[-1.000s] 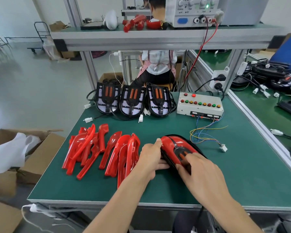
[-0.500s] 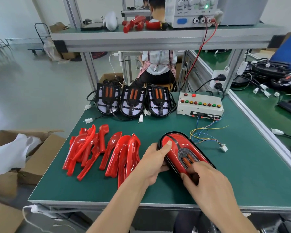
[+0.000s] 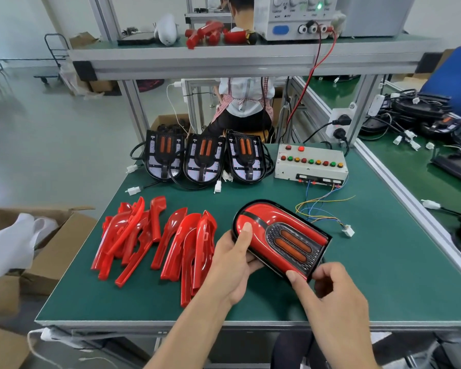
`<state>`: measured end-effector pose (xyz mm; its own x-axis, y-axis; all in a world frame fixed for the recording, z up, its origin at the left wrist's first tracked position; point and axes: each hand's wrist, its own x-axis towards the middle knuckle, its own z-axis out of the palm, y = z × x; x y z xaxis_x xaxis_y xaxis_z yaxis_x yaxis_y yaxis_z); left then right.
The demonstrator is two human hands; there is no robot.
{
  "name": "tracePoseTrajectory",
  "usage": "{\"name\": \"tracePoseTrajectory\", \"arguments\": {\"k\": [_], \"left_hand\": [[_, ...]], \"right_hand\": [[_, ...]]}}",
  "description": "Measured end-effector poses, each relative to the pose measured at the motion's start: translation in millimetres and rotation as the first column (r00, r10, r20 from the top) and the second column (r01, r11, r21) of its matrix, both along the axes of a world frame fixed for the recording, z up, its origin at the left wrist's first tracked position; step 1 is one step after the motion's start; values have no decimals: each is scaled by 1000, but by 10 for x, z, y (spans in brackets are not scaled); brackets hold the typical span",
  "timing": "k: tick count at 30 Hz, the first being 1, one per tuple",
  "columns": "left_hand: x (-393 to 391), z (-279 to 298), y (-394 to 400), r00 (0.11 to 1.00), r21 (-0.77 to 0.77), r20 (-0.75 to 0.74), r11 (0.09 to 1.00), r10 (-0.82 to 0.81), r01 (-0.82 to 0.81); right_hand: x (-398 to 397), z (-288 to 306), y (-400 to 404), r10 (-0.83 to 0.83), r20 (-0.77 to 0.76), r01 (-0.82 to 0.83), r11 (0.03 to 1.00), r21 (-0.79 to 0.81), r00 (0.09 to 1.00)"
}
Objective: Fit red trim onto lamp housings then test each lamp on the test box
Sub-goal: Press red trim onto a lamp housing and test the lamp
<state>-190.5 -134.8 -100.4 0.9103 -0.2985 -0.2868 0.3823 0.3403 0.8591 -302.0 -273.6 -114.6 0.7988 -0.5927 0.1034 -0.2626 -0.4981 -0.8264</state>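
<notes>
Lamp (image 3: 280,235) lifted off table (image 3: 383,275), tilted, red trim (image 3: 261,226) on. Left hand (image 3: 232,265) gripping rounded end, thumb on trim; right hand (image 3: 330,291) pinching flat end. Press along every edge — check seam flush — then plug into test box (image 3: 310,162).

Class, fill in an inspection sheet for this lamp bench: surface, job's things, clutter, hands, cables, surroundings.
Surface: green mat on an aluminium-framed bench.
Job's things: trimmed lamp in hand; three untrimmed housings at the back; red trims heaped left; test box back right.
Clutter: nothing seen.
Hands: left hand holds the lamp's rounded end, thumb on top; right hand pinches its near corner.
Cables: coloured leads with white plug lie unplugged.
Surroundings: power supply on shelf; cardboard boxes left.
</notes>
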Motion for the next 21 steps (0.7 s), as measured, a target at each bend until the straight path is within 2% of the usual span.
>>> {"name": "tracePoseTrajectory", "arguments": {"k": [2,4,6,8,12,17,21], "left_hand": [[5,23,7,1000,-54,10,998,17,-17],[17,41,10,999,-96,24,995,29,-26],[25,54,6,999,-116,37,993,39,-34],[24,57,-2,998,-122,38,992,43,-38],[12,25,5,998,-112,39,993,43,-38],[2,-12,7,998,-63,46,997,39,-36],[-4,-26,8,995,-77,77,995,61,-55]], "right_hand": [[17,21,23,-42,-1,42,992,123,999],[54,29,43,-36,-1,34,940,339,999],[112,29,67,30,26,-40,792,609,999],[150,39,94,53,115,-122,652,749,992],[188,12,129,23,185,-167,551,818,982],[196,-43,132,36,183,-170,579,798,982],[190,-33,125,27,207,-189,533,825,978]]}}
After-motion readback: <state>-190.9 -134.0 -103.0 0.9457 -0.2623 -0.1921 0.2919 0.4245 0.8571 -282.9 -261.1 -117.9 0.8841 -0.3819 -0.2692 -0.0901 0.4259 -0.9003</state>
